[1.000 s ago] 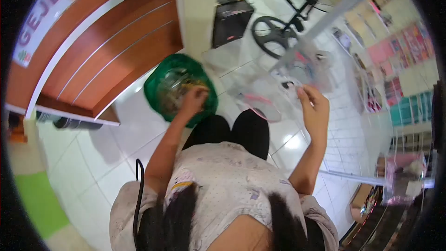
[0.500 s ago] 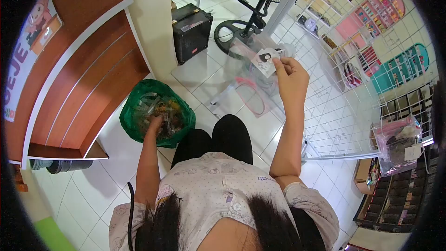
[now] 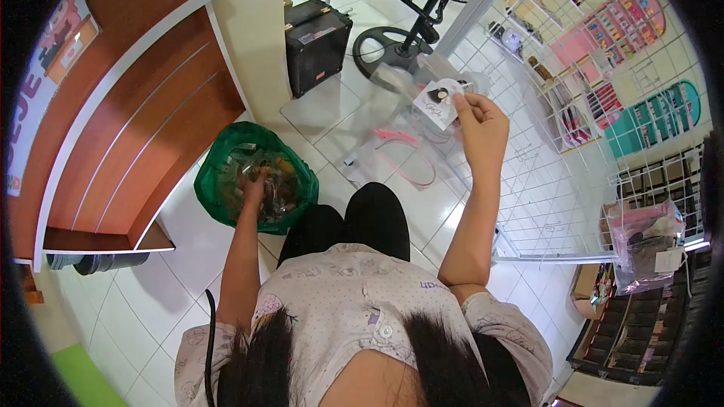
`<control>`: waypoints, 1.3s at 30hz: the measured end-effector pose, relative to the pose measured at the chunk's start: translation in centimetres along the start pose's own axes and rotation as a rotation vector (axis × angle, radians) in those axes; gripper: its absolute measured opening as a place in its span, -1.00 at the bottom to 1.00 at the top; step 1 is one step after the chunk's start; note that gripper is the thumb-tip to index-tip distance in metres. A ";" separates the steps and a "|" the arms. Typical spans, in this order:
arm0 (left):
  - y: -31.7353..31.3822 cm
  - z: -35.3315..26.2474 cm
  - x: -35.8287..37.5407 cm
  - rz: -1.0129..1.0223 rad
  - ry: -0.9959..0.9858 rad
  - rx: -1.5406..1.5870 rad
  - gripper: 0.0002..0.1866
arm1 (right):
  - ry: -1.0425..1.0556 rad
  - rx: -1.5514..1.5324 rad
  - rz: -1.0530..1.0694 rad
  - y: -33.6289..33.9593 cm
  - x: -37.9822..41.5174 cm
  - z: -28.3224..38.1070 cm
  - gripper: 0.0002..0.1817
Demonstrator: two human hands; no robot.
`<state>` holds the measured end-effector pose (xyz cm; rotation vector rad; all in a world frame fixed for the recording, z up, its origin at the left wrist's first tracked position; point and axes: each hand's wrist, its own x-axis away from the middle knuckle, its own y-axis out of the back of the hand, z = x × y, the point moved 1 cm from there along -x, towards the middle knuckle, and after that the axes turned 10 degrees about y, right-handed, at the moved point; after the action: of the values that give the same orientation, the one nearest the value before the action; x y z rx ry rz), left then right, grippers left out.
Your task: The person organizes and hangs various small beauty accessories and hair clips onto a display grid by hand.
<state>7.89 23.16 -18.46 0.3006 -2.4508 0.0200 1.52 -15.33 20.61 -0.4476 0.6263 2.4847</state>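
Holding: clear packet [image 3: 422, 109] is pinched by right hand [image 3: 479, 124], raised
Left hand [image 3: 254, 185]: buried in green bag [image 3: 219, 196], grip cannot be told
Nearer: left hand

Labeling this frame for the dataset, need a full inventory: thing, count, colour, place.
green bag: 1, green, on the floor at left, full of small packets
clear packet: 1, transparent with a white card, pinched in the right hand
black box: 1, black, floor beside the wall
fan: 1, black, standing at top centre
wire rack: 1, white, at right
pink bag: 1, clear pink, hanging far right
left hand: 1, inside the green bag
right hand: 1, raised, holding the clear packet
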 end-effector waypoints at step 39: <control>5.5 -2.9 2.2 -0.227 -0.262 -0.450 -0.62 | 0.890 0.454 1.615 -30.8 19.9 -16.9 -0.70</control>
<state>6.78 28.35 -14.47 0.3954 -2.5721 -0.6970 6.18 7.29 -12.53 -1.1903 2.6901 3.1038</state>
